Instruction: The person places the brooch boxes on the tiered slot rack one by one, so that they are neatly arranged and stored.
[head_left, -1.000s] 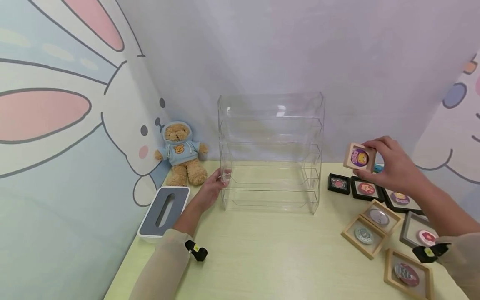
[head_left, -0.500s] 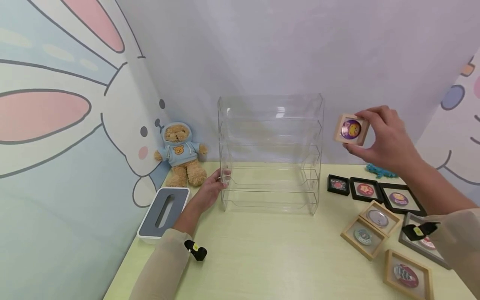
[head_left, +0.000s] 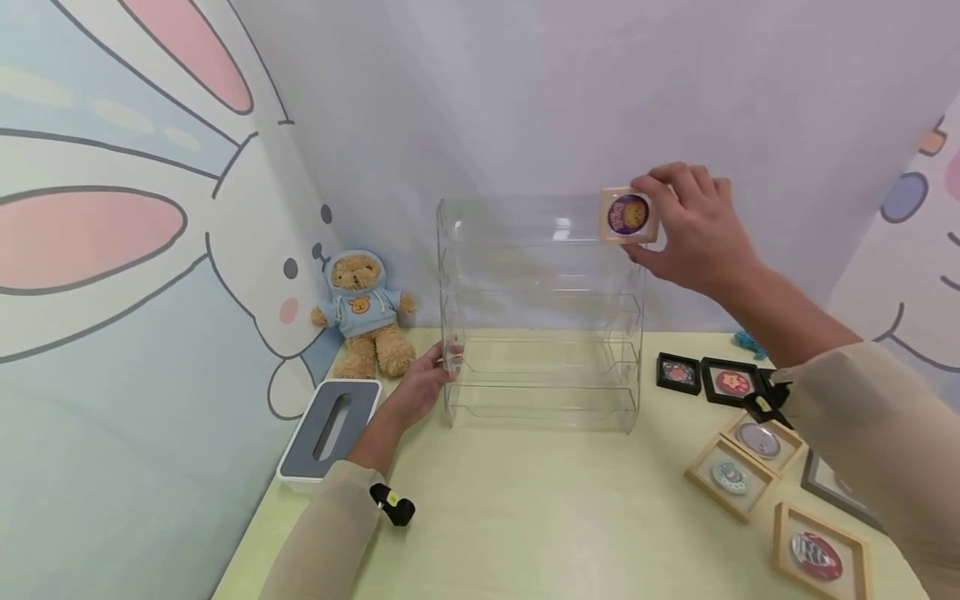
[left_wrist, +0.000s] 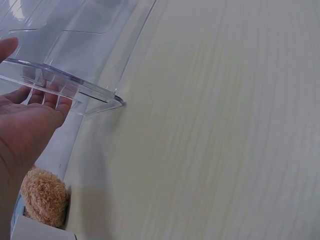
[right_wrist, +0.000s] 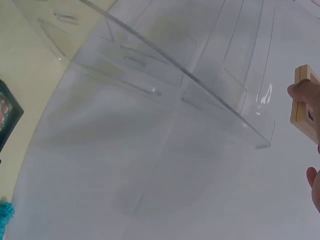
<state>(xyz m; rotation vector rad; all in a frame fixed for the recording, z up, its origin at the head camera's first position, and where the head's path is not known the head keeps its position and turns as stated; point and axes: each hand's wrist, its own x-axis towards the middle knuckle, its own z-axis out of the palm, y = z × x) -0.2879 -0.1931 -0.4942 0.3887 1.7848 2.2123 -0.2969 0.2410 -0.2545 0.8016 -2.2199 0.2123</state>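
Note:
A clear acrylic tiered display rack point(head_left: 543, 400) stands upright on the table. My left hand point(head_left: 420, 387) holds its left side low down; in the left wrist view, that hand's fingers point(left_wrist: 50, 97) show through the clear plastic, with the thumb on the other side. My right hand point(head_left: 697, 229) pinches a small light-wood frame point(head_left: 606, 229) with a purple and yellow round badge inside. The frame is raised in front of the rack's top right corner. In the right wrist view, the wooden frame point(right_wrist: 300, 112) is partly cut off at the edge, beside the rack's top tier.
Black frames point(head_left: 678, 372), wooden frames point(head_left: 821, 554) and a grey frame point(head_left: 832, 492) with badges lie at right, partly under my right sleeve. A teddy bear point(head_left: 363, 312) and a tissue box point(head_left: 330, 429) are at left. A blue item point(head_left: 748, 343) lies at the back right.
My right hand has carried the small wooden frame up and left, from above the black frames to the rack's top right corner. The left hand has stayed at the rack's side.

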